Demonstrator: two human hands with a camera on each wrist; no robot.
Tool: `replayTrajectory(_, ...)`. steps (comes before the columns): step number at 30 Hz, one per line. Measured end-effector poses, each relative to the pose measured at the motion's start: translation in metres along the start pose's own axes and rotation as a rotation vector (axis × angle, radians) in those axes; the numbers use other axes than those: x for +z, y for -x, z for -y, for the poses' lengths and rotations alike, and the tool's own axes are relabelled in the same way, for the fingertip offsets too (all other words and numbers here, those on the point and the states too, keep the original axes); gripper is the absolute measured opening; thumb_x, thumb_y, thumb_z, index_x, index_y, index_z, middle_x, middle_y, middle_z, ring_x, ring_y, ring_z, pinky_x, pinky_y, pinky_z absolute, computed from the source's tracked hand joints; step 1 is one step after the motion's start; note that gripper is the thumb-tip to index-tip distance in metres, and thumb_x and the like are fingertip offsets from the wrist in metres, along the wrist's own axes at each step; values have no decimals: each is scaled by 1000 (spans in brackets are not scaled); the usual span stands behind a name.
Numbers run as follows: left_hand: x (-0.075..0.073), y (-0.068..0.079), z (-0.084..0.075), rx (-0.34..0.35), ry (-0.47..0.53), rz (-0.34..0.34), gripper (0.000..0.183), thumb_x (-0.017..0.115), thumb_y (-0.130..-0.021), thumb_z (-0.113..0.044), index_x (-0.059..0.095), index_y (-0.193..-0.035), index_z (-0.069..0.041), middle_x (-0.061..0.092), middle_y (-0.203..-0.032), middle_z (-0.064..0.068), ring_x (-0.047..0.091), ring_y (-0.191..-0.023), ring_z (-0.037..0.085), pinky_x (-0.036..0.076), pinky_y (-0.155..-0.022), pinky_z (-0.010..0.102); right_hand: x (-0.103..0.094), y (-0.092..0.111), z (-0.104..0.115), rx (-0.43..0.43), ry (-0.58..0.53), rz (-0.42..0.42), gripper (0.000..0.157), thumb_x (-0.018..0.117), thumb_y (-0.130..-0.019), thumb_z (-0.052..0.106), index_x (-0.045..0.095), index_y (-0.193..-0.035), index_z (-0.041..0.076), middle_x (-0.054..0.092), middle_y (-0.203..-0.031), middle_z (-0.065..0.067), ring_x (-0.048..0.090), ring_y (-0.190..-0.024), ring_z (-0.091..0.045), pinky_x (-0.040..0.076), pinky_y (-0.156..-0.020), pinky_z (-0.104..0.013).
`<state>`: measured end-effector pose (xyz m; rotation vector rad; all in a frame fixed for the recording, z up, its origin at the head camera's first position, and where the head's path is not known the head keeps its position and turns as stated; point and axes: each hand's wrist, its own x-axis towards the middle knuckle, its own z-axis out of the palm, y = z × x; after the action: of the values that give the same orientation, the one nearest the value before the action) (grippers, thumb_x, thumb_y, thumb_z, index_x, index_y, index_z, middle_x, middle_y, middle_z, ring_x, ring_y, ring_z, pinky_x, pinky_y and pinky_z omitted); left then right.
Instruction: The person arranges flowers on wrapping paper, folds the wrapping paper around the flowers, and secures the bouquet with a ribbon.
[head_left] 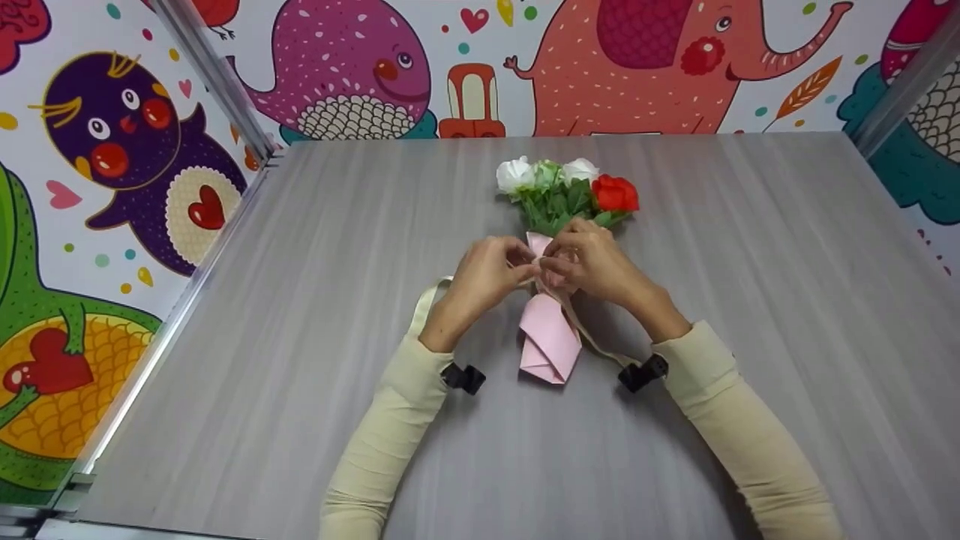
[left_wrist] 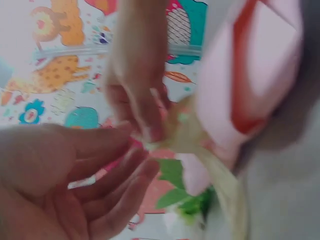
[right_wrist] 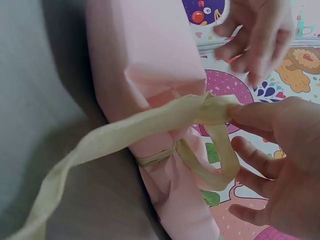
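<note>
A bouquet of white and red roses [head_left: 615, 193] with green leaves lies on the table, its stems wrapped in pink paper [head_left: 551, 337]. A cream ribbon [right_wrist: 135, 125] circles the narrow waist of the wrapping, with a loop standing up and a long tail trailing off. Thumb and finger of my right hand [head_left: 596, 262] pinch the ribbon just above the waist; its other fingers are spread. Close beside it, my left hand [head_left: 487, 274] has its fingertips near the ribbon, with nothing visible between them in the right wrist view.
The grey wood-grain table [head_left: 300, 375] extends around the bouquet. Printed cartoon panels [head_left: 352, 67] stand along the back and sides, with a metal frame post [head_left: 217, 75] at the left corner. Dark wrist devices [head_left: 643, 373] sit at both cuffs, and ribbon tails run beside the forearms.
</note>
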<state>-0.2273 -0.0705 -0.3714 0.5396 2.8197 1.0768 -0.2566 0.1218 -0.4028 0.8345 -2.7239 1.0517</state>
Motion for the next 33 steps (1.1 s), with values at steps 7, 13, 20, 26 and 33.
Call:
replayTrajectory(7, 11, -12, 14, -86, 93, -40, 21, 80, -86, -21, 80, -102, -8, 79, -100, 7, 70, -84, 14, 49, -67, 20, -1, -1, 2, 8, -72, 31, 10, 78, -87, 13, 79, -95, 7, 62, -98, -13, 56, -92, -25, 45, -74, -33)
replayTrajectory(13, 14, -12, 15, -126, 86, -93, 13, 77, -89, -18, 82, -89, -7, 79, -93, 6, 59, -76, 10, 41, -60, 17, -9, -1, 5, 52, -60, 82, 13, 75, -90, 14, 78, -99, 5, 63, -102, -15, 57, -96, -29, 45, -77, -35)
replayTrajectory(20, 15, -13, 15, -115, 77, -105, 14, 74, -91, -17, 80, -92, -4, 78, -90, 9, 63, -77, 14, 47, -65, 21, -35, 7, 9, 168, -6, 356, 21, 71, -94, 23, 74, -87, 3, 60, -71, -3, 52, -65, -16, 41, -59, -27)
replayTrajectory(26, 15, -14, 16, -124, 87, -131, 16, 73, -91, -19, 78, -95, -4, 77, -92, 11, 68, -85, 21, 53, -77, 31, -39, 9, 9, 148, 100, 618, 23, 74, -91, 26, 76, -89, 3, 61, -70, 3, 49, -63, -9, 39, -58, -25)
replayTrajectory(33, 16, -15, 18, -145, 113, -104, 16, 72, -92, -18, 78, -96, -4, 77, -93, 11, 68, -86, 21, 52, -77, 29, -27, 7, -1, 110, 103, 755, 28, 75, -90, 29, 76, -100, 3, 73, -90, -7, 55, -74, -9, 46, -67, -24)
